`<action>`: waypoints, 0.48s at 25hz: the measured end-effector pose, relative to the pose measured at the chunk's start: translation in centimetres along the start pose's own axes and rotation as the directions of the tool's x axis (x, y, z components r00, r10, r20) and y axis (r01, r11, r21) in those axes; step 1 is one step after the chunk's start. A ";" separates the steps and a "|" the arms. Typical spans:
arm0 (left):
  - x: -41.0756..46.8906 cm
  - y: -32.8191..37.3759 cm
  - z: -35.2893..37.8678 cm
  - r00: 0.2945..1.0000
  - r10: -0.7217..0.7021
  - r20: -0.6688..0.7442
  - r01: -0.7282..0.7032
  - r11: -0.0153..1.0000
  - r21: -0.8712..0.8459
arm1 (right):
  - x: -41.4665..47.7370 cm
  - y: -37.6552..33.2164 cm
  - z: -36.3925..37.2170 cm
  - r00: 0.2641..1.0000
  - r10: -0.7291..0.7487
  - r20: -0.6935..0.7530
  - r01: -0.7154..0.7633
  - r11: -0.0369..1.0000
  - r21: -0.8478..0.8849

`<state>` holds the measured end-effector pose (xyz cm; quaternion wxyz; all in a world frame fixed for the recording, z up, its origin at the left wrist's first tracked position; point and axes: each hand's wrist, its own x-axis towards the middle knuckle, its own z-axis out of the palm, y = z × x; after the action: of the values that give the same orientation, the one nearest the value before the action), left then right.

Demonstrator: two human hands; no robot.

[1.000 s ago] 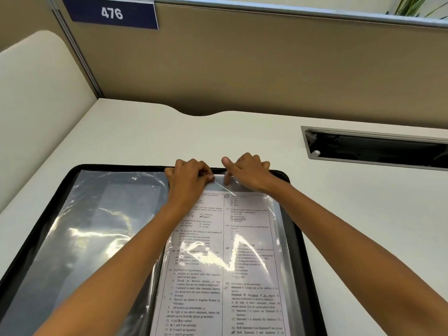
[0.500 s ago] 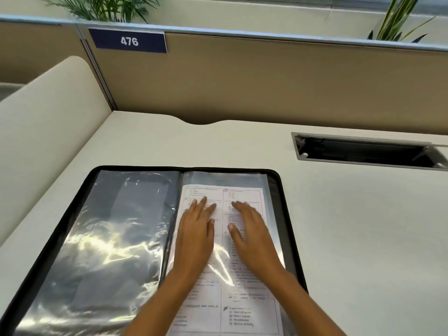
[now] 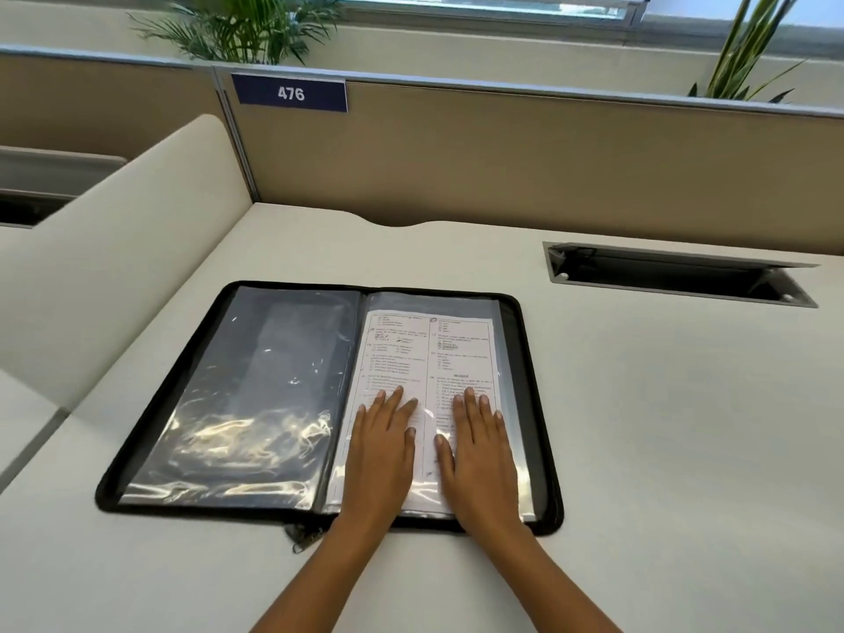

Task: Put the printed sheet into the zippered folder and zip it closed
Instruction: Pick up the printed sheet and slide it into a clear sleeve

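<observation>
The zippered folder (image 3: pixel 534 404) lies open flat on the table (image 3: pixel 676 431), and the printed sheet (image 3: pixel 429 354) sits in its 3 o'clock half under a clear plastic sleeve (image 3: pixel 504 358), top edge toward 12 o'clock. Both grips are bare hands laid palm-down, side by side near the sheet's 6 o'clock end. The left grip (image 3: pixel 381 454) is open with straight fingers on the left column of print, and the right grip (image 3: pixel 479 454) is open and flat on the right column; neither holds anything. The flat pressing looks meant to smooth the plastic and seat the paper so it won't buckle when the covers fold. The 9 o'clock half shows a crinkled, shiny sleeve (image 3: pixel 255 386). The zipper pull (image 3: pixel 303 539) lies untouched at about 7 o'clock, just outside the rim, so I judge that insertion is done and folding and zipping remain
</observation>
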<state>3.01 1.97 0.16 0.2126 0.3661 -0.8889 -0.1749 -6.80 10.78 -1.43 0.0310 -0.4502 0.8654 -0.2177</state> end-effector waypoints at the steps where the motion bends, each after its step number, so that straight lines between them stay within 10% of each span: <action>1: -0.5 -0.2 -0.4 0.999 -0.024 -0.033 0.024 0.999 0.021 | 0.0 0.1 0.0 1.000 -0.005 -0.003 0.005 1.000 -0.021; 6: -3.8 -2.4 -3.0 0.889 -0.350 -0.296 0.372 0.928 0.019 | -0.1 1.1 -0.4 0.999 -0.034 -0.004 0.033 0.997 -0.066; 12: -4.8 -4.2 -6.0 0.388 -0.907 -0.162 0.716 0.407 -0.567 | -0.5 1.1 -0.9 0.997 -0.041 -0.063 0.040 0.999 -0.008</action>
<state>11.54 1.76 2.09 0.3644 0.7384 -0.4476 -0.3487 -7.57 12.01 -1.16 -0.0022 -0.4606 0.8574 -0.2297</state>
